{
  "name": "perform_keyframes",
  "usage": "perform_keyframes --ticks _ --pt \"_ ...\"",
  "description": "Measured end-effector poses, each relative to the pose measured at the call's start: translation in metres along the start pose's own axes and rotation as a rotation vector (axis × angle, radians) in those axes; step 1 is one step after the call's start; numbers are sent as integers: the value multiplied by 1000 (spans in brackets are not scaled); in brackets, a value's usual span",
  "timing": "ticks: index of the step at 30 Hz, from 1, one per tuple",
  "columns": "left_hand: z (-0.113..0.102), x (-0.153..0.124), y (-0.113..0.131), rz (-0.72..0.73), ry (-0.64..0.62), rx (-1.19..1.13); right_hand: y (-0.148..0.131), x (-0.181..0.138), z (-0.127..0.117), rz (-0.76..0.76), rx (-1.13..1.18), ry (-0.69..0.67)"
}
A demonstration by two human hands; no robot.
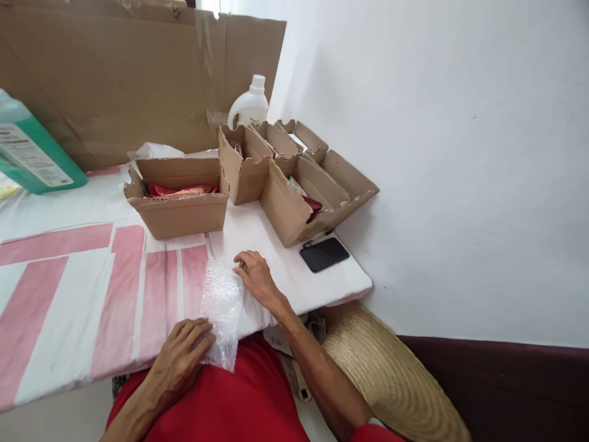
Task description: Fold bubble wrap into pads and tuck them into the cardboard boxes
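A clear sheet of bubble wrap (221, 307) lies at the table's front edge, its lower end hanging over toward my red clothing. My left hand (184, 347) rests on the lower left side of the sheet, fingers stretched out and thumb apart. By the upper right corner of the wrap is my right hand (257, 277), its fingers bent and a gap showing between thumb and forefinger. Just beyond the wrap stands an open cardboard box (188, 218) with red packets (181, 191) inside.
More open cardboard boxes (285, 215) stand together at the right, near a black phone (324, 254). Behind them is a white jug (252, 107). A green liquid bottle (43, 156) is at far left. A large cardboard panel (138, 80) and white wall border the table.
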State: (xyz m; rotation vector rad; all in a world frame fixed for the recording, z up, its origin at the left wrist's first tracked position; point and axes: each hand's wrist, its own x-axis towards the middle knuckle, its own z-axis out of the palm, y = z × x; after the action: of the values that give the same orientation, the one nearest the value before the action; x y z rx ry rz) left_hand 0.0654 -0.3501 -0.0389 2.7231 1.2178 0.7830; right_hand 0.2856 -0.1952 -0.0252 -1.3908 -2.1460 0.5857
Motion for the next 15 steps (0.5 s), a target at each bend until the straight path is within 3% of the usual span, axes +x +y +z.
perform_keyframes --ticks 4,9,12,15 --pt "0 1 -1 8 16 25 8 -3 -2 -99 -53 26" --pt "0 3 -1 13 22 32 11 -18 -3 -263 -32 251" --pt "-1 4 0 23 17 36 11 -27 -2 -236 38 343" --pt "-2 6 0 27 14 33 13 -29 2 -129 45 335"
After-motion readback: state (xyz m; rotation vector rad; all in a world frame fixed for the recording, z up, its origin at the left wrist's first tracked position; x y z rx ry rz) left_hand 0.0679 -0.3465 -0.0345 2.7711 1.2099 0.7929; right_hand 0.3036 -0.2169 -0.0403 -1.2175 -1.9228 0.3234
